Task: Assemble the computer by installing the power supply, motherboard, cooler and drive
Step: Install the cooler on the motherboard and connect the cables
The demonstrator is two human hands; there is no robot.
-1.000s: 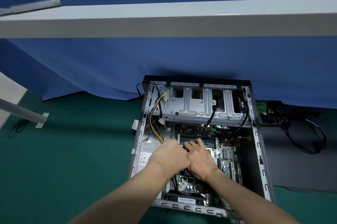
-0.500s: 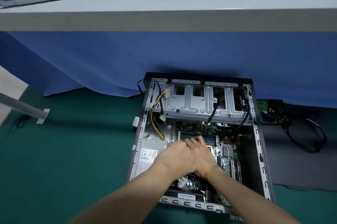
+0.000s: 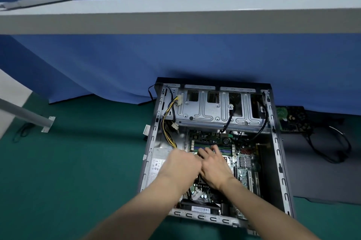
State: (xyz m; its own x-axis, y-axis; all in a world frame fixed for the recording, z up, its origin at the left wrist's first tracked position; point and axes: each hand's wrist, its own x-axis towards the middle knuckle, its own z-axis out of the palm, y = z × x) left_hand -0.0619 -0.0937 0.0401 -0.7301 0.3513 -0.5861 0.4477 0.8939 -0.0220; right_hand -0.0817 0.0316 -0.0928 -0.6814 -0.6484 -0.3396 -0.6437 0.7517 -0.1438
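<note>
Green board point(image 3: 244, 163): seated in the case point(image 3: 277, 142), which lies open on the floor point(image 3: 78, 161).
Supply point(image 3: 156, 165): in, against the case's left wall; its yellow-black cables point(image 3: 168, 122) hang loose, so I judge the wiring unfinished.
Cooler: hidden. My hands cover the socket spot, so I judge this to be the cooler step.
Cage point(image 3: 207, 111): looks bare; the drive is probably left to do.
Left hand point(image 3: 182, 163): knuckles up over mid-board, fingers tucked under and out of sight; I cannot tell what it holds.
Right hand point(image 3: 214, 168): touching the left, fingers point(image 3: 214, 149) reaching toward the memory slots; any grip beneath is hidden.
Arms: both reach in over the near rim and converge.
Outside: a loose part point(image 3: 289, 116) with black leads lies just right of the case.
</note>
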